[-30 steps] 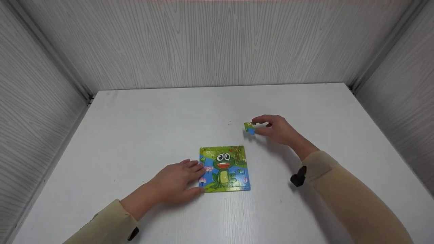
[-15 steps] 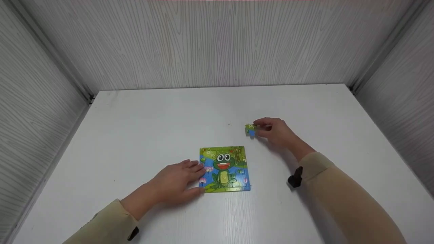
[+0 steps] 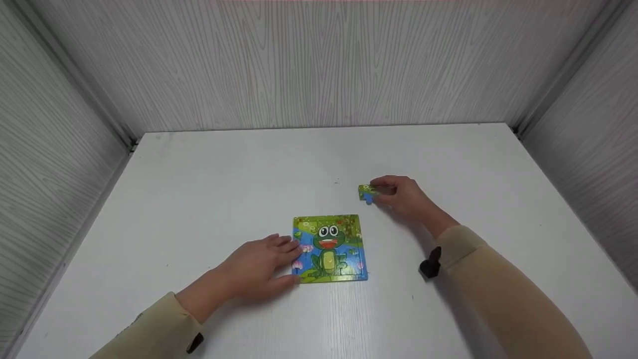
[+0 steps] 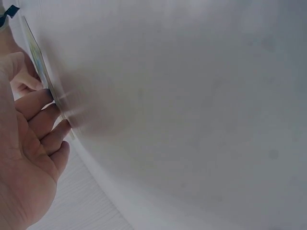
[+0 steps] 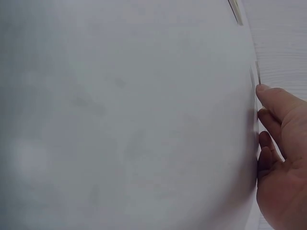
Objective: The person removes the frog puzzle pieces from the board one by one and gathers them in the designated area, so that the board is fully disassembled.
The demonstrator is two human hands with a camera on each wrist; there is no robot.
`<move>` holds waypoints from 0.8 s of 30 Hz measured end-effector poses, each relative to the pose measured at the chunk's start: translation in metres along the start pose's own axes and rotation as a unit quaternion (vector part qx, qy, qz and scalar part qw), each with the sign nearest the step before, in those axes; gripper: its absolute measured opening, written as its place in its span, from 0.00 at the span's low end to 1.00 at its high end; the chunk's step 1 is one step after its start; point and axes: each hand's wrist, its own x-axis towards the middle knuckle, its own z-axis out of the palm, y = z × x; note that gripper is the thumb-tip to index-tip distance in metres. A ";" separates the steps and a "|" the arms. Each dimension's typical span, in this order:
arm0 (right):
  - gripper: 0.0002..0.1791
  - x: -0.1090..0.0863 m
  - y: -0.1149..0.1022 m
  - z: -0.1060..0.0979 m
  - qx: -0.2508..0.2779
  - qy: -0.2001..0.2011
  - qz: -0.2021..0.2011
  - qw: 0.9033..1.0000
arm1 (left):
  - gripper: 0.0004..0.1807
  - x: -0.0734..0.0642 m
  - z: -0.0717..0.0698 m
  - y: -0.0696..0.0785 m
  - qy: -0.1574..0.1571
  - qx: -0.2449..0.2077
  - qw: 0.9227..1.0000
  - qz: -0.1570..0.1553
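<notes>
A square frog jigsaw puzzle (image 3: 329, 249) lies flat on the white table in the head view. My left hand (image 3: 261, 267) rests at its left side, with fingers extended over the edge and the thumb at the lower left corner. The left wrist view shows the puzzle (image 4: 38, 57) edge-on against the fingertips of that hand (image 4: 36, 158). Beyond the puzzle's upper right corner, my right hand (image 3: 403, 197) pinches a small green and blue jigsaw piece (image 3: 366, 192) between thumb and fingers. In the right wrist view, the piece (image 5: 258, 72) appears edge-on at the thumb tip.
The white table (image 3: 239, 179) runs back to a wood-grain panel (image 3: 319, 65). Similar panels stand at the left (image 3: 50, 149) and right (image 3: 588, 124). A black strap end (image 3: 430, 264) hangs from the right cuff.
My right hand has lowered slightly toward me with the piece, which has turned a little in its fingers. The left hand and the puzzle look unmoved.
</notes>
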 end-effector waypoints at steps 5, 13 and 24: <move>0.24 -0.001 0.000 -0.001 0.002 -0.004 -0.003 1.000 | 0.39 0.000 0.000 0.000 0.001 0.007 1.000 0.002; 0.28 -0.003 0.004 -0.005 0.002 -0.004 -0.003 1.000 | 0.36 0.001 -0.001 -0.001 0.016 0.008 1.000 0.016; 0.31 -0.009 0.004 -0.001 0.042 -0.001 0.008 0.999 | 0.32 -0.004 -0.003 0.000 0.031 0.004 0.999 0.018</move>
